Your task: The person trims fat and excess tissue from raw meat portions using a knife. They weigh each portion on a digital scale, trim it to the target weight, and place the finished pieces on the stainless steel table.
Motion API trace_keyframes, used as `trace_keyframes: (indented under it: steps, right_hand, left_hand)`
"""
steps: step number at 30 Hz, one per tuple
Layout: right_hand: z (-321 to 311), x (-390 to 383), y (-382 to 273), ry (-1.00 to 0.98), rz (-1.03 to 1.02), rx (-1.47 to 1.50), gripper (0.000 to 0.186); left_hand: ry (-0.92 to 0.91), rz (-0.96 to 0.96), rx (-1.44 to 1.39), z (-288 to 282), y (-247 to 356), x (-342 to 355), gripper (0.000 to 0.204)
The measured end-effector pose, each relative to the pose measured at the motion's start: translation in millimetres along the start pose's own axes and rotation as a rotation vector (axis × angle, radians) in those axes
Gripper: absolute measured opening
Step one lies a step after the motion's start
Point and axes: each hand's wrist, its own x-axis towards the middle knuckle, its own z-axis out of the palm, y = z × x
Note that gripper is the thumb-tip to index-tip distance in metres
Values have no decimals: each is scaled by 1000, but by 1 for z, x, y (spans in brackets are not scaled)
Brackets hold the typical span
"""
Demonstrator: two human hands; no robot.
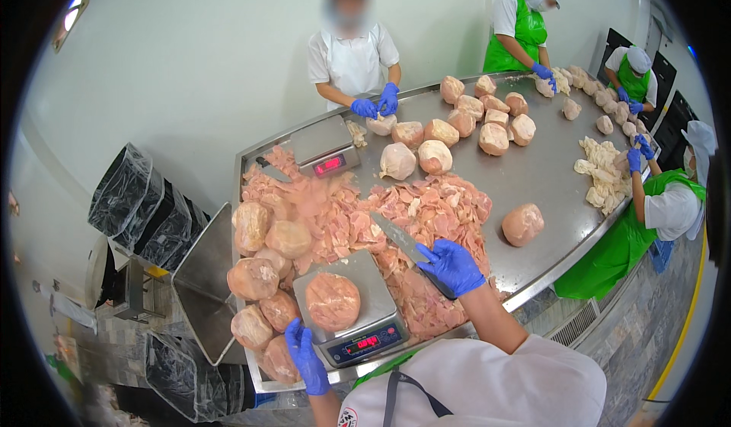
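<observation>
My right hand (pixel 454 268), in a blue glove, grips a knife by its dark handle. The knife's broad blade (pixel 399 236) points up and left over a heap of thin raw meat trimmings (pixel 442 214). A round lump of raw meat (pixel 333 302) rests on the near digital scale (pixel 375 276), whose red display is lit. Beside the scale's left front corner is my left hand (pixel 306 360), also gloved, its fingers apart and nothing held. It is close to the scale and a lump of meat (pixel 279 360); contact is unclear. Several more lumps (pixel 253 278) lie piled left of the scale.
A second scale (pixel 324 143) and another knife (pixel 272 169) are at the steel table's (pixel 525 164) far left. Round meat lumps (pixel 493 139) stand toward the back; pale netting or cloth (pixel 605 174) lies right. Several gloved co-workers surround the table. A steel bin (pixel 209 275) adjoins its left end.
</observation>
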Motion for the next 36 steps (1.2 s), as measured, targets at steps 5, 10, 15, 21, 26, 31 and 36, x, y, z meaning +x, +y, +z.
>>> trace_keyframes:
  steps: [5,10,15,21,26,31,36]
  right_hand:
    - [-1,3,0,58,-60,64,5]
    - [-8,2,6,81,10,88,6]
    - [-8,-4,-1,81,27,108,8]
    - [-14,10,-34,7,-161,101,10]
    - [-43,14,-23,87,-85,71,12]
    - [-31,1,18,72,149,66,18]
    - [-18,-4,22,-107,123,-1,29]
  left_hand:
    - [-11,-35,-15,4,3,-1,39]
    - [-25,-69,-32,5,-2,1,40]
    - [-24,-68,-1,3,-12,5,40]
    - [2,-22,84,-2,-6,7,40]
    - [18,-9,101,-2,-3,6,38]
    - [4,-31,115,-1,1,8,39]
    - [-36,68,218,0,-8,19,46]
